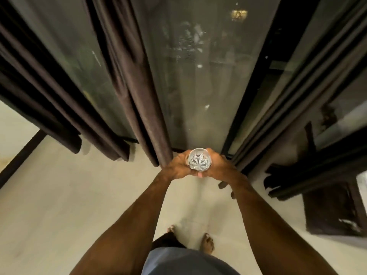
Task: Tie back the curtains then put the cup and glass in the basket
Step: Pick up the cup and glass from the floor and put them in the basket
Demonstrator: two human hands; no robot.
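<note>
Left curtain (49, 92), 10 o'clock from the person: dark brown, loose folds, hem off the floor (59, 195), no tie-back visible. Middle curtain panel (139, 92), 11 o'clock: hangs straight, hem ends just beside the left hand; touching or apart, cannot tell. Judgement: no ties show, so the curtain step reads as not done.

Left hand (175, 168), 12 o'clock, arm stretched forward: fingers curled round the left side of the glass, cupping it from the side and below. Glass (199, 160), dead ahead at 12 o'clock: upright, mouth up, star-cut base visible through it, looks empty. It sits between both hands, well above the floor, in front of the glass door (198, 76). Two-handed hold probably because cut glass is slick and breakable, so it carries steadier. Right hand (221, 165): wrapped on the glass's right side. One fingertip (200, 175) shows under the glass at its 6 o'clock; whose, cannot tell. Both grips narrow, closed to the glass's width, holding nothing else.

Right curtain (294, 100), 2 o'clock: gathered along the door frame, tie not discernible. Dark mat (333, 211), 3 o'clock, on the floor. Basket and cup are not in view, so the drop-off spot cannot be placed.
</note>
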